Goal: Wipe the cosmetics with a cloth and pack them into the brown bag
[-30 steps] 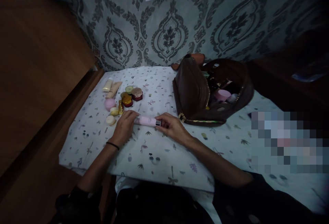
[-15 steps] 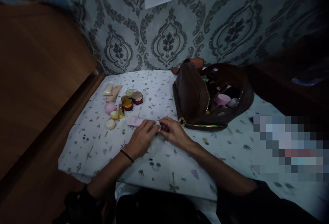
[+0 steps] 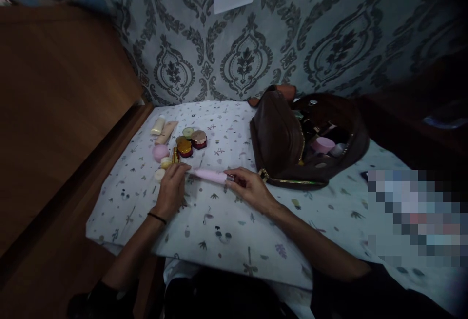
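A pink squeeze tube point(image 3: 211, 176) lies level between my hands, just above or on the patterned cloth. My right hand point(image 3: 252, 191) is closed round its silvery cap end, thumb and fingers pinching it. At the tube's other end, the fingertips of my left hand point(image 3: 171, 187) are closed on its flat tail. Just behind my left hand sit a cream-coloured round pot point(image 3: 160, 175), a small yellowish jar point(image 3: 165, 162) and a gold lipstick-like tube point(image 3: 175, 155), each partly covered or close to the fingers.
A pink ball-like item point(image 3: 160, 152), gold and dark red jars point(image 3: 185, 148), a beige tube point(image 3: 166, 132) and a pale tube point(image 3: 158, 126) stand back left. An open brown bag point(image 3: 278, 133) with cosmetics inside stands at right. Behind is a patterned wall point(image 3: 244, 60).
My left hand has slid left, away from my right hand, to the tube's tail, so more of the tube shows. The right hand stays at the cap end. The view has shifted slightly.
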Motion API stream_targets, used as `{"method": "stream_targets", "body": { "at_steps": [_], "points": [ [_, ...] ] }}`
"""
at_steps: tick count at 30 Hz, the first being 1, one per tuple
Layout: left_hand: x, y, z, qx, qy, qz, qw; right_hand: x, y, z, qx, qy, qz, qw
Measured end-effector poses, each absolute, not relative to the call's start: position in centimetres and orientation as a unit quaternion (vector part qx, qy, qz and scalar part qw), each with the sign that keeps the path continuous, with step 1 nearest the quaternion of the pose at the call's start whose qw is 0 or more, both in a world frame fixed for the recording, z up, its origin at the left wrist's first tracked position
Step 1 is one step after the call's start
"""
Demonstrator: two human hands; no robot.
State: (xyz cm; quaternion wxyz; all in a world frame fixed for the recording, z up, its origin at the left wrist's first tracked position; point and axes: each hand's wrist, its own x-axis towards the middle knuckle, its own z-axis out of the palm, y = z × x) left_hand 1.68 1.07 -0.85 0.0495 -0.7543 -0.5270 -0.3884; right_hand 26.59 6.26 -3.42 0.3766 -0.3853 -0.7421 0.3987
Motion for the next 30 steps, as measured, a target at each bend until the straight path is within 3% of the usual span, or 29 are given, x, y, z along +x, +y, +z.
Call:
{"method": "stream_targets", "body": {
  "at_steps": [8, 21, 27, 30],
  "points": [
    [9.4, 0.4, -1.2, -0.842, -0.422, -0.331, 0.055, 26.2, 6.4, -4.0, -0.390, -0.683, 0.477, 0.391],
    [1.4, 2.9, -0.9, -0.754, -0.552, -0.344, 0.092, 26.2, 6.1, -2.9, -0.414, -0.632, 0.547, 0.360],
    [4.8, 1.7, 0.3, -0.771, -0.482, -0.412, 0.065, 26.2, 6.0, -2.8, -0.413, -0.606, 0.587, 0.342],
    [7.5, 0.5, -0.1, -0.813, -0.445, -0.373, 0.034, 26.0, 6.0, -2.9, -0.393, -0.609, 0.599, 0.341]
  ]
}}
